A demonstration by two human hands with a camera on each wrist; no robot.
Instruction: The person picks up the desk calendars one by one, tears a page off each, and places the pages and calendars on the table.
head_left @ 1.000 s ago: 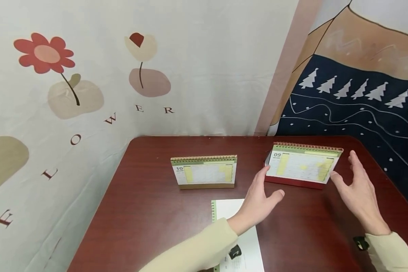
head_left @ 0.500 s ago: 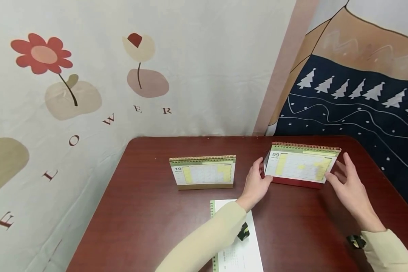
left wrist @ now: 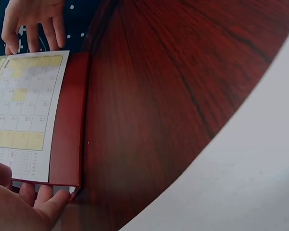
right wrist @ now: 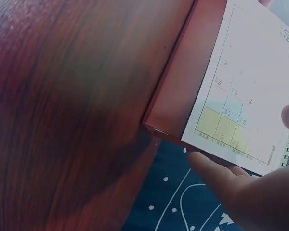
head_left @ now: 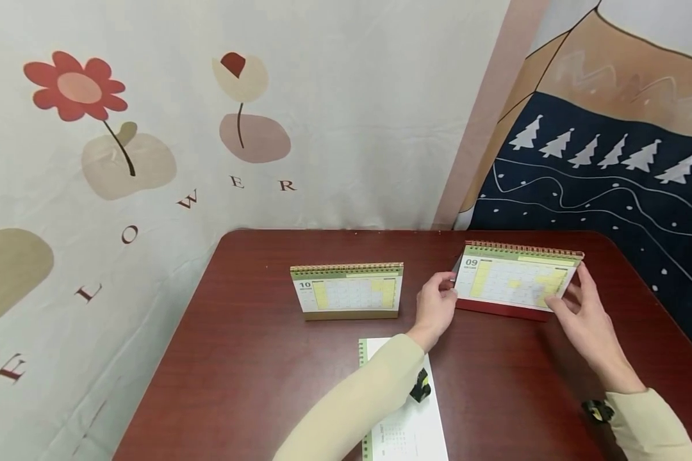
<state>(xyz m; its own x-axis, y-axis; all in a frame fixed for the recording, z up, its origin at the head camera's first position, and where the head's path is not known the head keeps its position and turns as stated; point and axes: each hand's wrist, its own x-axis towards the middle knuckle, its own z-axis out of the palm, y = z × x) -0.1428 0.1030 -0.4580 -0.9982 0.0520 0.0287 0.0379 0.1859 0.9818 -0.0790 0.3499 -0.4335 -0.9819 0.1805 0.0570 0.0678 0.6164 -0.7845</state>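
A desk calendar [head_left: 513, 282] with a red base stands at the right of the table, its "09" page facing me. My left hand [head_left: 435, 310] holds its left edge, with the thumb in front and fingers curled at the side, as the left wrist view shows. At the right edge my right hand [head_left: 594, 333] has its thumb over the page and its fingers reaching behind. In the right wrist view the right hand [right wrist: 250, 192] frames that edge of the calendar [right wrist: 231, 96]. The fingertips behind the calendar are partly hidden.
Left of it stands a second desk calendar [head_left: 352, 294] with a tan base, showing "10". A white spiral-bound pad [head_left: 406, 429] lies flat under my left forearm. The reddish-brown table [head_left: 236, 371] ends at a printed cloth backdrop [head_left: 369, 128].
My left hand has moved right and closed onto the calendar's left edge. My right hand has moved slightly left, bringing its thumb over the page. The calendar stays in about the same place.
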